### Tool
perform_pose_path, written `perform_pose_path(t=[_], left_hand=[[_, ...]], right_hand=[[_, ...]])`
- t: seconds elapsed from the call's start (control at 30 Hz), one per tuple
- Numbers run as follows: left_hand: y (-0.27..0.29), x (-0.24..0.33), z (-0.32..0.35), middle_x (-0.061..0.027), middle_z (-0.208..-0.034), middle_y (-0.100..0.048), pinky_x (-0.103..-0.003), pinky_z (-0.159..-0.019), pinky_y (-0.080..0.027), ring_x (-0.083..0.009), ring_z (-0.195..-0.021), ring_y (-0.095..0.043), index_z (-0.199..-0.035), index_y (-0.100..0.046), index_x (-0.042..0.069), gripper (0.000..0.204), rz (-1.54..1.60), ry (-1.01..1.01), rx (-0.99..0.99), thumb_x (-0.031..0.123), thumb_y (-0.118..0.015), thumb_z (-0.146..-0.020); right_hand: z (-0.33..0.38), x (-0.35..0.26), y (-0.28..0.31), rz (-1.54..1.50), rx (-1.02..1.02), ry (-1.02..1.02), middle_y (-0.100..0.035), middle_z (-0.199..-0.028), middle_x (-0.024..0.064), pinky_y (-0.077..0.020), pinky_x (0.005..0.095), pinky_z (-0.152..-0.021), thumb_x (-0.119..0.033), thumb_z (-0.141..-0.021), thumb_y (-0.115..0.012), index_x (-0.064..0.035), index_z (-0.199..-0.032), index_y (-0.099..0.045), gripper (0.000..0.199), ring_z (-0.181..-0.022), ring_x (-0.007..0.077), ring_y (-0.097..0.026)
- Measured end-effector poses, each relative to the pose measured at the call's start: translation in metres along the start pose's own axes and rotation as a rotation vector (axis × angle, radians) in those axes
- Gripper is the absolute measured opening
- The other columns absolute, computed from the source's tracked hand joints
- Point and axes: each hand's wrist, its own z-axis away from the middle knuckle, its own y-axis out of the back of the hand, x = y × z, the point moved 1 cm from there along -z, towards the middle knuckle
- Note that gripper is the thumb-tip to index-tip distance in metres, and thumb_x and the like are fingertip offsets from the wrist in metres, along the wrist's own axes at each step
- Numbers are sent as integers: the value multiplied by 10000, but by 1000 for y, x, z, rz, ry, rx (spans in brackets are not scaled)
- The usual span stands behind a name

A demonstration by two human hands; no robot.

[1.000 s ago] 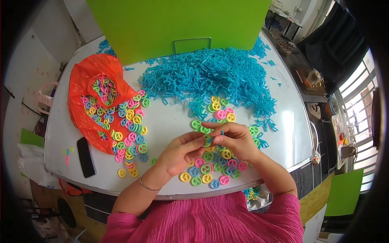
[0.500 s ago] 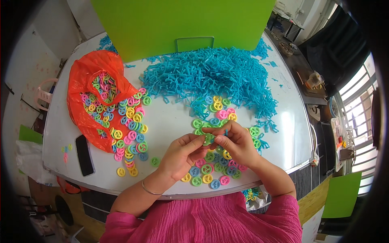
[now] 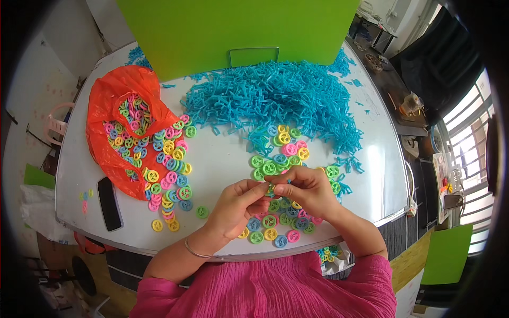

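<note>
My left hand [image 3: 232, 205] pinches a small green spoked plastic ring [image 3: 271, 189] between thumb and fingertips. Meeting it from the other side, my right hand [image 3: 314, 195] is closed on a small blue plastic piece, of which only a bit shows by the thumb. The fingers hide how the two parts fit. Below and around my hands lie loose rings [image 3: 270, 220] in pink, green, blue and yellow. Beyond them spreads a large heap of blue plastic pieces [image 3: 275, 95].
On the left of the white table [image 3: 222, 159], an open red plastic bag [image 3: 103, 100] spills more coloured rings. A black phone [image 3: 110, 205] lies beside it. At the back stands a green panel [image 3: 238, 32]. Below the table's front edge is a bag of linked coloured parts [image 3: 331, 254].
My right hand's fingers have drawn in closer over the ring and the blue piece, covering more of both. The ring has turned slightly between my fingertips.
</note>
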Motion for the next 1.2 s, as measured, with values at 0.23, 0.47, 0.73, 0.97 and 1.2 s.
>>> perform_pose_path(t=[0.23,0.47,0.73,0.97,1.2], left_hand=[[-13,-3,5,-34,-851,-643,-221,-663,-535,-89,-740,-624,-995,-583,33,133,-168,-160,90,152,-610,-943],[-17,-1,6,-38,-849,-640,-230,-683,-543,-98,-756,-629,-976,-560,43,107,-224,-266,116,114,-625,-928],[-11,10,4,-69,-894,-661,-223,-652,-551,-115,-766,-662,-981,-566,7,97,-461,-417,99,76,-611,-930],[-16,8,6,-66,-869,-664,-217,-658,-550,-109,-755,-662,-952,-583,-22,101,-608,-425,150,77,-602,-936],[-16,0,3,-50,-820,-667,-208,-617,-527,-73,-713,-633,-934,-609,-29,104,-563,-488,167,74,-615,-927]], right_hand=[[-1,6,-4,-90,68,-46,-681,-1031,132,-561,289,-775,-65,-929,-609,25,-916,-577,96,-868,120,-642],[7,12,-7,124,139,-69,-632,-950,56,-551,287,-782,-85,-951,-582,5,-1011,-538,117,-853,111,-612],[-2,-23,12,1124,35,762,-643,-1150,130,-537,342,-805,-36,-773,-732,-35,-1148,-615,394,-1044,253,-638],[5,-7,2,1136,23,846,-676,-840,68,-540,305,-556,-70,-758,-725,-14,-988,-637,253,-651,205,-660],[12,1,-9,1065,166,636,-645,-742,69,-536,299,-550,-38,-755,-718,-23,-918,-622,190,-625,192,-658]])
